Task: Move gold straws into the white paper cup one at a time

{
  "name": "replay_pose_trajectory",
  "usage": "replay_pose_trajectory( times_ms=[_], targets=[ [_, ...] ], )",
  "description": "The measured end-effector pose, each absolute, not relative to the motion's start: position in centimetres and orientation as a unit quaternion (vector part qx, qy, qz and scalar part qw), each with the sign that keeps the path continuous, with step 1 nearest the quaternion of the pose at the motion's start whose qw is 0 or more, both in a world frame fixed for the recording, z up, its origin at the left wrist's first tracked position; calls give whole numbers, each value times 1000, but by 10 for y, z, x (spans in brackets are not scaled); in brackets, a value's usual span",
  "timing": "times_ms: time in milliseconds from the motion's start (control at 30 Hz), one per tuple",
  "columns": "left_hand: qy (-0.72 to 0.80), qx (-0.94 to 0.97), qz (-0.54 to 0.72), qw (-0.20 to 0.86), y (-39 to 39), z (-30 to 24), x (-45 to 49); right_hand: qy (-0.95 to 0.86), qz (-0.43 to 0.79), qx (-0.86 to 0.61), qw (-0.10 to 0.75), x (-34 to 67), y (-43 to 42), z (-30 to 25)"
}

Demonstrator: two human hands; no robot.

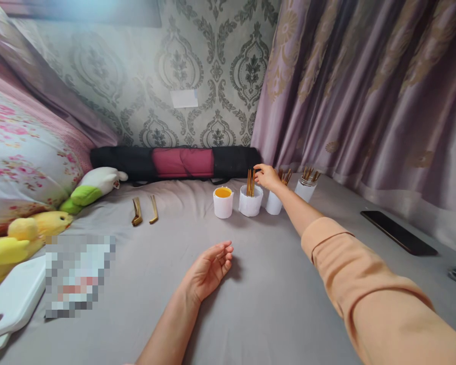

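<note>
My right hand (267, 176) reaches far forward over a row of white cups on the grey sheet. Its fingers are pinched at the tops of the gold cutlery handles (250, 182) standing in the second cup (250, 202). The first cup (223, 202) shows a yellow inside and holds nothing visible. Two more cups (273, 203) (306, 188) to the right hold gold handles too. Two gold cutlery pieces (144, 211) lie loose on the sheet to the left. My left hand (210, 270) rests on the sheet, fingers loosely curled, holding nothing.
A black and maroon roll (175, 162) lies along the patterned wall. Plush toys (93, 188) and a floral pillow (19, 152) sit at the left, a white device (13, 299) at the near left. A dark phone (398, 231) lies right, under purple curtains (365, 91).
</note>
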State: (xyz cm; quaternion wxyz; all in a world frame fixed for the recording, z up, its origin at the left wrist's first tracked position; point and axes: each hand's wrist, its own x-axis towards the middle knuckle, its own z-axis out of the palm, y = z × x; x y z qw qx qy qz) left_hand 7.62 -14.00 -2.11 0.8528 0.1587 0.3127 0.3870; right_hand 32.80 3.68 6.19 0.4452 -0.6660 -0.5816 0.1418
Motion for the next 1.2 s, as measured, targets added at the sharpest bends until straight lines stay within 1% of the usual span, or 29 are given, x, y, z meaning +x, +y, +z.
replay_pose_trajectory(
  times_ms=[333,600,867,1100,1200],
  targets=[
    [318,156,385,852,-141,-19,77,-576,146,-678,433,330,35,61],
    [336,155,388,844,-143,-12,78,-584,130,-673,435,330,20,76],
    [323,161,384,850,-143,-16,77,-566,125,-632,514,336,-6,82],
    [336,166,387,842,-145,-13,79,-491,213,-557,635,326,-58,75],
    [336,167,390,841,-146,-12,79,-444,276,-548,653,314,-81,58]
  ],
)
